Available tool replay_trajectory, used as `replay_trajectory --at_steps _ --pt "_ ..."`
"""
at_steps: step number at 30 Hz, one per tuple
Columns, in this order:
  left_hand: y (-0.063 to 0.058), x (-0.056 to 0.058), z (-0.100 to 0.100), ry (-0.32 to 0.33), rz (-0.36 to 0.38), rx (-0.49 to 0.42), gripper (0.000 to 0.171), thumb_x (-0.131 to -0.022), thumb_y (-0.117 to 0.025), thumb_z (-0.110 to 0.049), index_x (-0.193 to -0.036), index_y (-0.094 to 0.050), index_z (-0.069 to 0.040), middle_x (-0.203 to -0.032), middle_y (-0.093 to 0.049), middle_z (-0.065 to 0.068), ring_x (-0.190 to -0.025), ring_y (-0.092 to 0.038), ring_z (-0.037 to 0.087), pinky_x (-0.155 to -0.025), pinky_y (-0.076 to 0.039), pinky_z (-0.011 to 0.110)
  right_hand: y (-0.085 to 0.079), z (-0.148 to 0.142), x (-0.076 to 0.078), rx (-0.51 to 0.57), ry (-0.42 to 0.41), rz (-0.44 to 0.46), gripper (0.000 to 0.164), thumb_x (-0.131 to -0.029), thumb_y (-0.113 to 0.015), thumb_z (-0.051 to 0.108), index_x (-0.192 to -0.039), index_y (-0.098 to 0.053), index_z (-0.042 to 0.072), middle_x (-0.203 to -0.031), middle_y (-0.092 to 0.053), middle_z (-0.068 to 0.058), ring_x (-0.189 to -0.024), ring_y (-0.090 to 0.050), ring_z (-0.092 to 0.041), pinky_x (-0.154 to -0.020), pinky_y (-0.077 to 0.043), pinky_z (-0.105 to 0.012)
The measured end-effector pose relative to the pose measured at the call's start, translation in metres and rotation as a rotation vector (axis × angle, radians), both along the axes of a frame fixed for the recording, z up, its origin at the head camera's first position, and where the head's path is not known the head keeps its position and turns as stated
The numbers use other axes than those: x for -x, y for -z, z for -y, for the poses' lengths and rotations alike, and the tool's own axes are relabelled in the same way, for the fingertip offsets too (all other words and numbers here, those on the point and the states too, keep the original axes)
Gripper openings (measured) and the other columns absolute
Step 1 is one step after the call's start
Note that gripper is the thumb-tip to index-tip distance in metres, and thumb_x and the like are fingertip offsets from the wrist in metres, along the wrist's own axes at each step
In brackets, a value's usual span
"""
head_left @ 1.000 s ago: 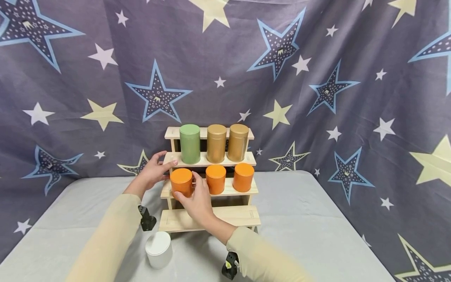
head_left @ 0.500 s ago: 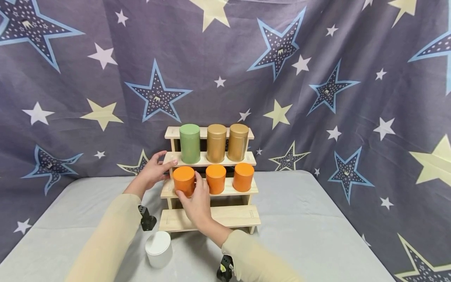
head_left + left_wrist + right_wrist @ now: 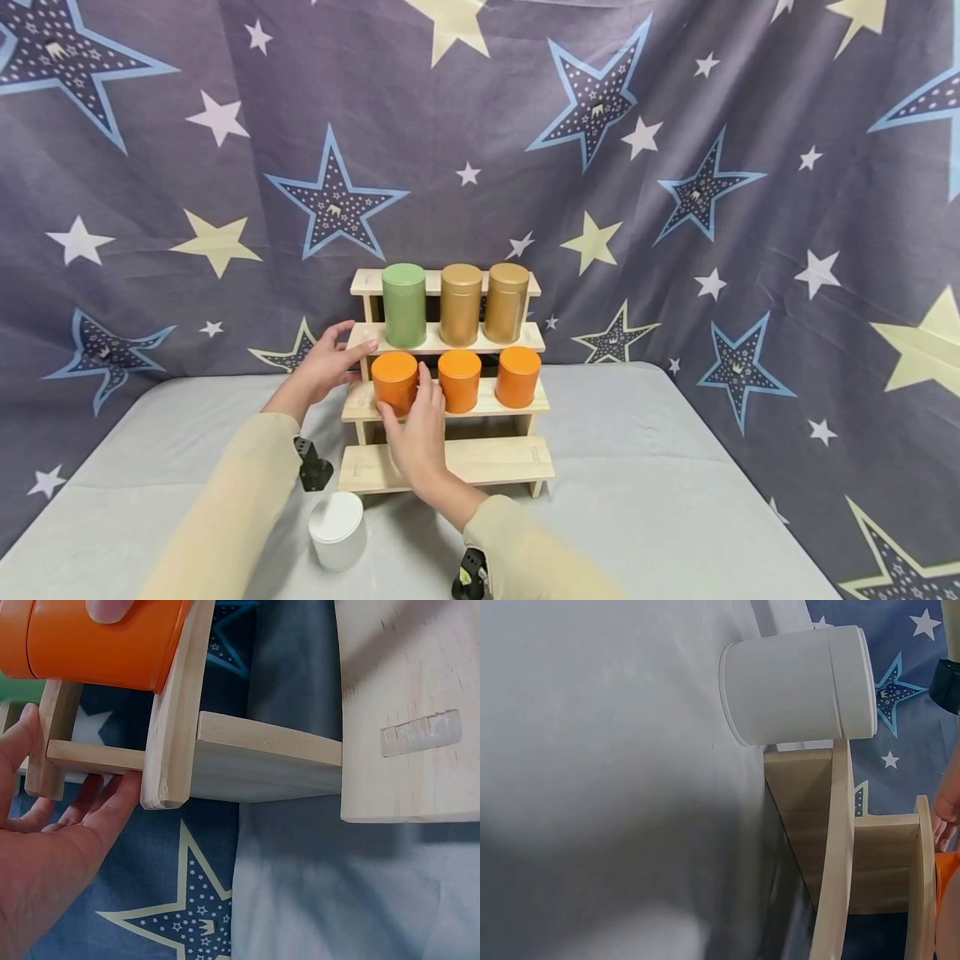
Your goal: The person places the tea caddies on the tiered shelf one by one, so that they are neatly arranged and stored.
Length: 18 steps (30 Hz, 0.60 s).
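Note:
Four-stepped wooden display rack (image 3: 480, 461) stands on the covered table. My left hand (image 3: 327, 364) grips its left side, thumb on the second-highest step; in the left wrist view the fingers (image 3: 112, 806) reach round the side frame. An orange tin (image 3: 394, 383) sits upright at the left end of the step below. Thumb and fingers of my right hand (image 3: 418, 433) hold this tin from the front and right. In the left wrist view a fingertip (image 3: 109, 607) touches its wall. Two more orange tins (image 3: 459, 383) (image 3: 517, 379) stand to its right on the same step.
A green tin (image 3: 405, 308) and two gold tins (image 3: 461, 308) (image 3: 506, 307) stand on the second-highest step. A white lidded tin (image 3: 337, 533) stands on the table before the rack's left front corner. Star-patterned cloth (image 3: 480, 125) hangs behind.
My right hand has moved the left orange tin slightly right and back on its step, and its forearm has shifted left. The left hand has kept its place on the rack.

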State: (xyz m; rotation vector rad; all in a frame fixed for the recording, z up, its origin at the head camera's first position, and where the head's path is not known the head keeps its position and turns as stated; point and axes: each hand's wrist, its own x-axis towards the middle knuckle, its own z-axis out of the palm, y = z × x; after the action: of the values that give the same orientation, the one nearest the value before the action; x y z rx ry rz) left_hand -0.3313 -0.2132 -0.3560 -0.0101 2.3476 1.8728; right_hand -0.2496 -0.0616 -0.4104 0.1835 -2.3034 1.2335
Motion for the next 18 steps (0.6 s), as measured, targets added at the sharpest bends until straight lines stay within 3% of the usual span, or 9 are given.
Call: replay_trajectory --at_steps 18 --pt "0.0007 0.0007 0.0003 -0.003 -0.003 0.002 0.083 -0.094 -0.056 -0.032 -0.151 0.001 -0.014 -0.153 0.0 0.03 -0.137 -0.028 0.043 -0.105 -0.039 0.052 0.0013 -0.0006 0.0005 -0.001 0.005 0.013 0.071 -0.084 -0.07 0.029 -0.141 -0.035 0.007 -0.122 -0.051 -0.01 -0.112 -0.049 -0.023 -0.099 -0.045 -0.039"
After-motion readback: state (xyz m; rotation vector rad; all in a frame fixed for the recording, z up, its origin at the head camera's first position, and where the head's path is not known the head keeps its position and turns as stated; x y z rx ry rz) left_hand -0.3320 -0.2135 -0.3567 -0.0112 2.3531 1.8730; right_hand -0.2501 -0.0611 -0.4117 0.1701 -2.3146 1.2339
